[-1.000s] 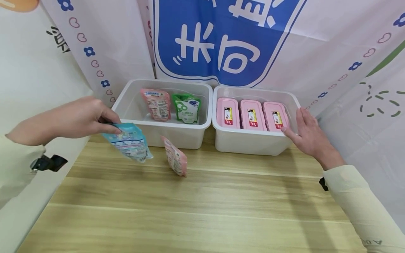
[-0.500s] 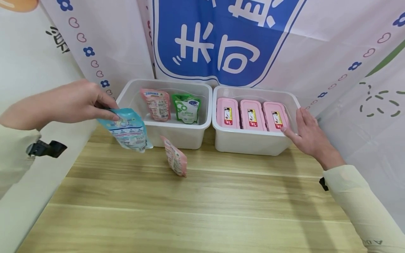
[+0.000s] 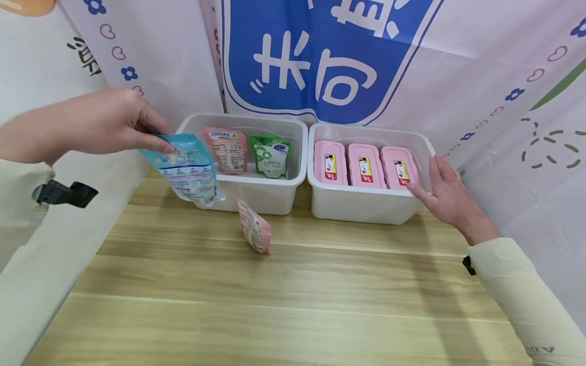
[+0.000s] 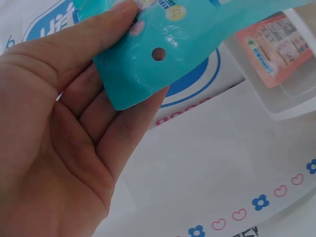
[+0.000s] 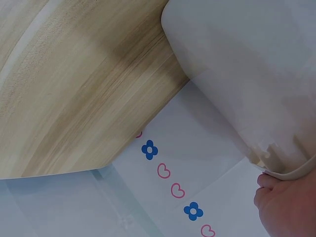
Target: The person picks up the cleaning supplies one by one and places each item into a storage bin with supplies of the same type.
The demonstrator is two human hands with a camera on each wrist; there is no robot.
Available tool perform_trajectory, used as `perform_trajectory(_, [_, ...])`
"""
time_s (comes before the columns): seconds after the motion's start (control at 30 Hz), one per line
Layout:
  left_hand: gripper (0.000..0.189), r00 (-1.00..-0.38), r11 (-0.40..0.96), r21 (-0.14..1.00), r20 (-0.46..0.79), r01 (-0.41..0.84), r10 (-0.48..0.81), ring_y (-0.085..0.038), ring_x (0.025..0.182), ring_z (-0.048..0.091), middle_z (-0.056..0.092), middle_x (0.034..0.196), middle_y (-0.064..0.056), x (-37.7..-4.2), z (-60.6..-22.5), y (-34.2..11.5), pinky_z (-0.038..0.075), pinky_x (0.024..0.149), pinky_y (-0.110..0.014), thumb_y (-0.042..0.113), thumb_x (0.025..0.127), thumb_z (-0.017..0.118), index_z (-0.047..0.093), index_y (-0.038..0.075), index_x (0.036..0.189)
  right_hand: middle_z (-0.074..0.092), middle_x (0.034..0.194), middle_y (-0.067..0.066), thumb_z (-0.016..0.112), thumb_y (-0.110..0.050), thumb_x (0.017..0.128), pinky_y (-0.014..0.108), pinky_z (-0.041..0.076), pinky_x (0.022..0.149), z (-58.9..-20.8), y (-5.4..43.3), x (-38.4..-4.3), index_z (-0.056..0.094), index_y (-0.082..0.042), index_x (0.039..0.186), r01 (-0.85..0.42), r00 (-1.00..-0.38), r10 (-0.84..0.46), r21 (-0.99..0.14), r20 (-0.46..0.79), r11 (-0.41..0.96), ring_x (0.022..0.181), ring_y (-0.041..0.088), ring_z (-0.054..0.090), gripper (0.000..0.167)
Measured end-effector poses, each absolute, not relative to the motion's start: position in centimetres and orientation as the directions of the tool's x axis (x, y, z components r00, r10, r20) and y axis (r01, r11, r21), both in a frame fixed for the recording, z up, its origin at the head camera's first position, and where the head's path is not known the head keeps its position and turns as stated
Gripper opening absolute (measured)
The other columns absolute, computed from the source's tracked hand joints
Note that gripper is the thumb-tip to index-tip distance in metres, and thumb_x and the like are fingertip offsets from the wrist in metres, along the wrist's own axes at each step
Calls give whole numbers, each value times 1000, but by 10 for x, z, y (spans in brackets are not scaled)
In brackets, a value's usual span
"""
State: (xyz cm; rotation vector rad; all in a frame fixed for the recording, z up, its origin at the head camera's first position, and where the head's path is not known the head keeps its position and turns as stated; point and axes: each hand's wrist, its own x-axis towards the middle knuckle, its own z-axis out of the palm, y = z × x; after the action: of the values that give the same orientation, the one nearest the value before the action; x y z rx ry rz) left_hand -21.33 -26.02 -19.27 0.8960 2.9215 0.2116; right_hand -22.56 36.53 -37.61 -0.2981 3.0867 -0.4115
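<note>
My left hand (image 3: 107, 119) pinches the upper left corner of a light blue printed pouch (image 3: 187, 170), thumb in front and fingers behind. The pouch (image 4: 182, 44) hangs in front of the left corner of the left white bin (image 3: 263, 195). Inside that bin stand a pink pouch (image 3: 227, 152) and a green-and-white pouch (image 3: 271, 157). Another pink pouch (image 3: 254, 229) is on the table in front. My right hand (image 3: 446, 195) rests at the right end of the right white bin (image 3: 361, 206), fingers extended and thumb at its rim.
Three pink lidded boxes (image 3: 366, 165) stand side by side in the right bin. The wooden table (image 3: 293, 305) reaches toward me. Behind the bins hangs a white printed cloth (image 3: 439, 96) with a blue sign.
My left hand has lifted the blue pouch upward, from below the left bin's rim to in front of its left corner. My right hand and the bins have stayed put.
</note>
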Motion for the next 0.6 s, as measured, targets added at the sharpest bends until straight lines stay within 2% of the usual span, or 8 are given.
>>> perform_trajectory(0.17, [13,-837,831,118,-6,543,547,-7,66,65,82,89,-2,-219,-183,-255,55,61,-15,17,93,82,85,10,103,-17,176,23,36,-62,107,75,7,128,-375,365,-226,-12,1,166,-187,-981,-191,-258,10,948,164,47,-10,99])
perform_trajectory(0.47, [7,-811,805,94,63,585,582,-4,64,63,81,86,-1,-229,-173,-250,51,59,-15,15,93,82,85,11,98,-15,176,25,37,-62,107,76,8,127,-374,364,-225,-12,1,166,-188,-981,-193,-252,8,949,164,48,-9,99])
perform_trajectory(0.6, [11,-823,817,99,55,568,566,-8,67,66,82,89,-5,-234,-170,-249,53,62,-12,14,94,81,84,8,102,-13,176,26,38,-62,107,76,9,127,-375,364,-225,-11,1,166,-191,-981,-193,-253,17,949,163,50,-6,99])
